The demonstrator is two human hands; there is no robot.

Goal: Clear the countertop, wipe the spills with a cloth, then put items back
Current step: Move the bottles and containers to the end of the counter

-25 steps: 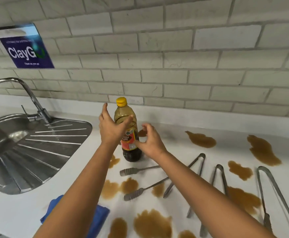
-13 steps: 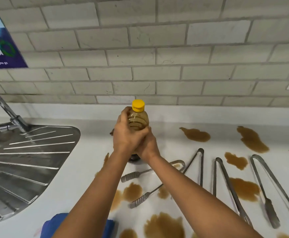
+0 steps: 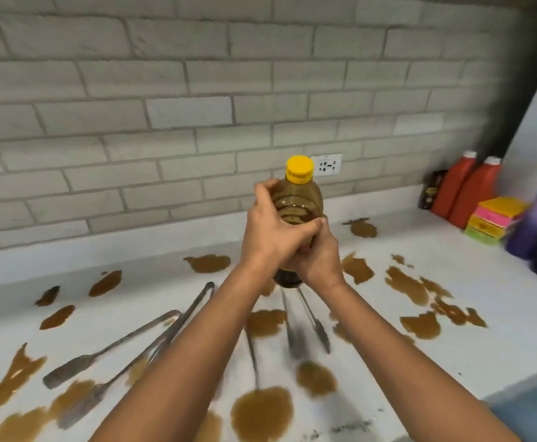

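A clear plastic bottle of brown liquid with a yellow cap (image 3: 299, 199) is held upright above the white countertop (image 3: 420, 362). It is gripped by the left hand (image 3: 272, 232) and right hand (image 3: 319, 256), fingers curled round its body, over brown spills (image 3: 262, 413) and metal tongs (image 3: 305, 320)

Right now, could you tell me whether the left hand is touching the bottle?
Touching: the head view shows the left hand wrapped around the bottle.

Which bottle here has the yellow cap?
The brown sauce bottle held up by both hands, left hand and right hand. The two red bottles in the corner have white caps.
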